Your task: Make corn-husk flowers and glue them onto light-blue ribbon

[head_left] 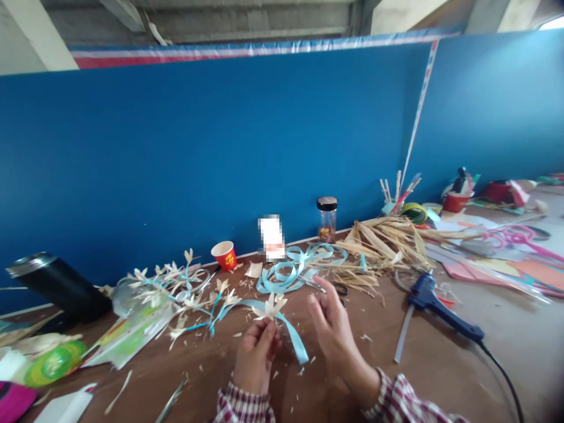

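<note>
My left hand is closed in a pinch around the base of a cream-coloured flower, whose pointed petals look like dried husk. A light blue ribbon passes behind the flower, its cut end lying just right of that hand. To the right, my right hand is raised with thumb and fingers apart and nothing visible in it. Black-handled scissors lie just behind its fingers, partly covered. On the left rests a branch of similar flowers with blue-wrapped stems.
Loops of blue ribbon, a red paper cup and a lidded jar stand along the blue partition. Dried husks lie behind a blue glue gun. Tweezers and a black tumbler are left.
</note>
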The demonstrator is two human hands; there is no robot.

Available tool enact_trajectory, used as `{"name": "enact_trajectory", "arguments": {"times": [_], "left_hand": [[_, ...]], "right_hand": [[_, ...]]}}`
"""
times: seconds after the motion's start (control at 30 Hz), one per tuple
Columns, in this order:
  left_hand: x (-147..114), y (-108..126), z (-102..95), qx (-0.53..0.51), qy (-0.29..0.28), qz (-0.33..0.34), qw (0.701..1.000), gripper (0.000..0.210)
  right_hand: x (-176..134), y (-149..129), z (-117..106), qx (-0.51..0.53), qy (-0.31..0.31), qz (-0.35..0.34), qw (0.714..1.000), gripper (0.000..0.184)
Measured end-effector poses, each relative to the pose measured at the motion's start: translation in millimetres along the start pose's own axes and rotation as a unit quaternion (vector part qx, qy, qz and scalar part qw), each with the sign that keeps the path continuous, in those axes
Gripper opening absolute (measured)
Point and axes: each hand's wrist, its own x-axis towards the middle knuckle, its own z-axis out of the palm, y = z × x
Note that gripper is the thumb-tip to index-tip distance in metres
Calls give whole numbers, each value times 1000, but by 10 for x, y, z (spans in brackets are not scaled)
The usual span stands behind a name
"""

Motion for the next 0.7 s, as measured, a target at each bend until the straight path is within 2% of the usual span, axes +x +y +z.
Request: {"name": "enact_trajectory", "arguments": {"times": [0.07,0.13,0.17,0.23,0.3,0.37,0.43,0.5,0.6,0.7], "left_hand": [[-26,7,19,-1,0,7,1000,40],[-37,28,26,-9,-1,14,1000,39],[-34,44,24,-16,3,17,1000,38],[-13,83,10,-33,13,23,999,36],[16,120,-8,-47,20,30,998,35],[37,138,-17,-53,20,35,998,35],[41,126,-15,-46,19,37,998,36],[32,81,-11,-25,16,32,999,35],[14,-14,-22,26,-22,29,999,32],[3,-84,-46,59,-84,39,994,28]], "right_hand": [[22,96,16,-57,-78,33,995,32],[9,152,20,-138,-142,11,980,42],[-1,156,12,-178,-150,-14,972,43],[-1,117,-27,-225,-112,-51,966,41],[41,42,-88,-191,-34,-38,980,41],[103,-31,-139,-56,58,9,997,40],[137,-73,-143,105,105,64,987,34],[109,-71,-79,193,63,110,973,27],[-19,-13,97,190,-84,158,965,27],[-124,44,229,196,-155,171,953,26]]}}
